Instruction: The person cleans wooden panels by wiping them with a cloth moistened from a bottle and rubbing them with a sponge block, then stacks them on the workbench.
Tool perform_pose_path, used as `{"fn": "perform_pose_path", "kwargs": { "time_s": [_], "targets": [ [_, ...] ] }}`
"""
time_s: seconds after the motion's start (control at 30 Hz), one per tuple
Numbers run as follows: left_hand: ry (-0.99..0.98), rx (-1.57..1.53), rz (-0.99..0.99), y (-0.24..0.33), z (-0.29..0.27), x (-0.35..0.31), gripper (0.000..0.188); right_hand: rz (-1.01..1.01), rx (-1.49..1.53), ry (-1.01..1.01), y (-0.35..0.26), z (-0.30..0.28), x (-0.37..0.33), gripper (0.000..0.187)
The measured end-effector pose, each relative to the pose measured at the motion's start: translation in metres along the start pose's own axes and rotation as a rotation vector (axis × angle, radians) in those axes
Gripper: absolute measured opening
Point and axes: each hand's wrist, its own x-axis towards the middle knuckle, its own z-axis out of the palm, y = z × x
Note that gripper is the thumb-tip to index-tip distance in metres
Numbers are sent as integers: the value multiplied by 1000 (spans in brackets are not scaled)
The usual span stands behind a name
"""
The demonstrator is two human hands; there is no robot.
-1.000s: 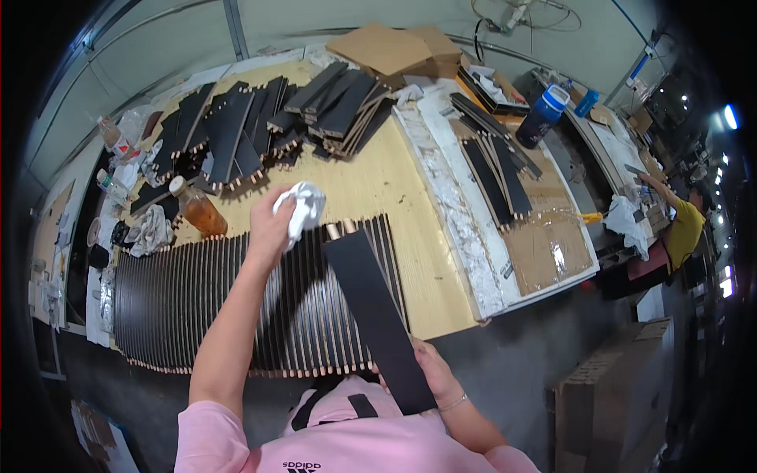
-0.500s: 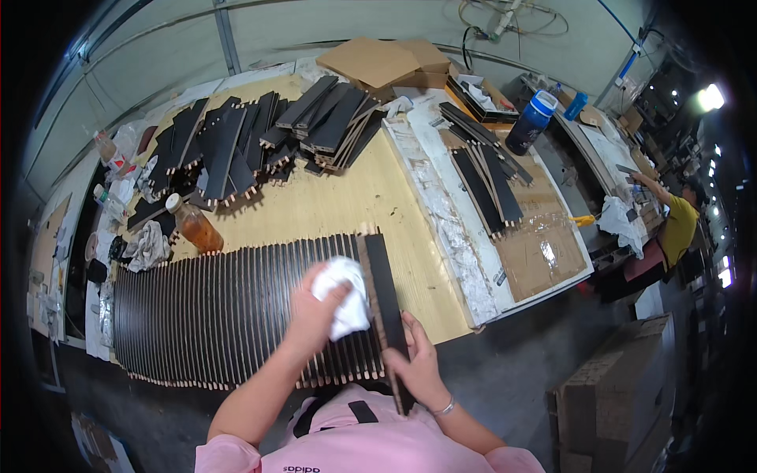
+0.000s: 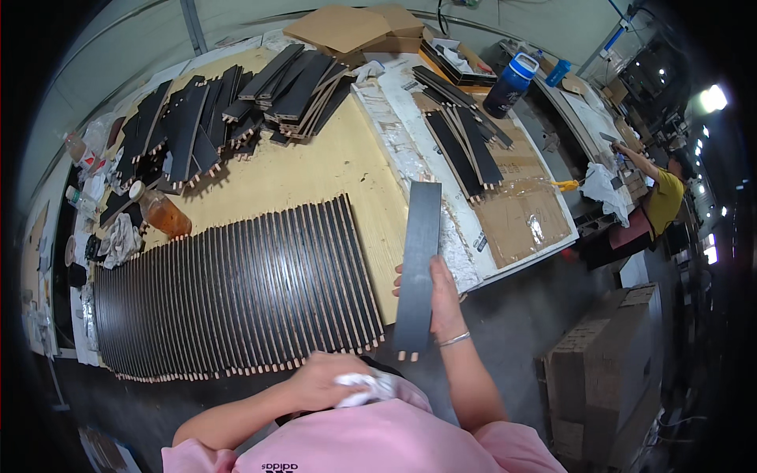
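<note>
Held up in my right hand point(image 3: 445, 296) is a black wooden slat point(image 3: 418, 260), its flat face toward me and two pale dowel ends showing at its lower end. The thumb lies along one edge, the fingers behind the other. My left hand point(image 3: 327, 380) is drawn in close to my body, closed around a crumpled white cloth point(image 3: 367, 388). To the left on the table, a long row of black slats point(image 3: 236, 292) stands on edge, side by side, with pale dowel tips along both ends.
Piles of loose black slats point(image 3: 292, 91) cover the table's far side. A bottle of amber liquid point(image 3: 164, 211) and a grey rag point(image 3: 122, 240) sit behind the row. More slats point(image 3: 465, 150) and a blue bottle point(image 3: 511, 85) are on the right-hand table. Another person point(image 3: 662, 201) works far right.
The slat has been lifted from the row's right end and turned flat face toward me. My left hand has pulled back from the slats to my body with the cloth.
</note>
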Motion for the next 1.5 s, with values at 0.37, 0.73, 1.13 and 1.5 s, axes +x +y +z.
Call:
{"fn": "perform_pose_path", "kwargs": {
  "time_s": [0.37, 0.73, 1.13, 1.5],
  "targets": [
    [661, -335, -146, -3, -51, -28, 23, -321, -1198, 155, 46, -72, 109, 57],
    [710, -305, -247, -5, -57, -42, 28, -346, -1084, -37, 104, 13, 83, 47],
    [806, -273, -151, 13, -107, 0, 20, -36, -260, -114, 55, 35, 44, 38],
    [2, 341, 247, -2, -34, -10, 47, 121, 358, -258, 39, 83, 38, 48]
  ]
}}
